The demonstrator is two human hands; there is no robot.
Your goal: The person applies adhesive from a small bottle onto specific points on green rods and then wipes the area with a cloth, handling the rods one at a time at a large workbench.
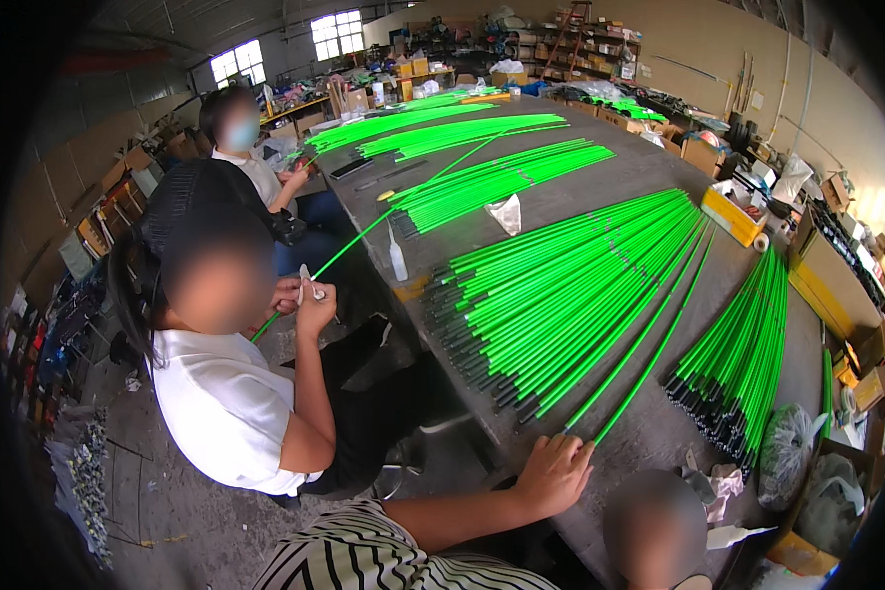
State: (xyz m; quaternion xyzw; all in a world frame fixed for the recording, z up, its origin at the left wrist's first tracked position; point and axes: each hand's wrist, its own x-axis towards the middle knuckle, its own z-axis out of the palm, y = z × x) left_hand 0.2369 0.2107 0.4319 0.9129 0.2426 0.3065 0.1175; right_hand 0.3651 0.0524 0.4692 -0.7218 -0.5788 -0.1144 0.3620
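My left hand (553, 476) is at the near table edge, fingers bent and closed over the ends of one or two green rods (649, 379); the exact grip is partly hidden. Beside it fans a large spread of green rods (580, 285) with black ends toward the edge. At the lower edge, a blurred round patch covers what may be my right hand (649, 536); its fingers cannot be made out. A crumpled pinkish cloth (725, 489) lies near that patch.
More rods with black ends (733, 364) lie to the right, and further rod bundles (506, 187) farther back. A white bottle (397, 258) stands near the left edge. Two people sit on the left; the nearer co-worker's hands (310, 300) hold a rod. Boxes (733, 211) line the right edge.
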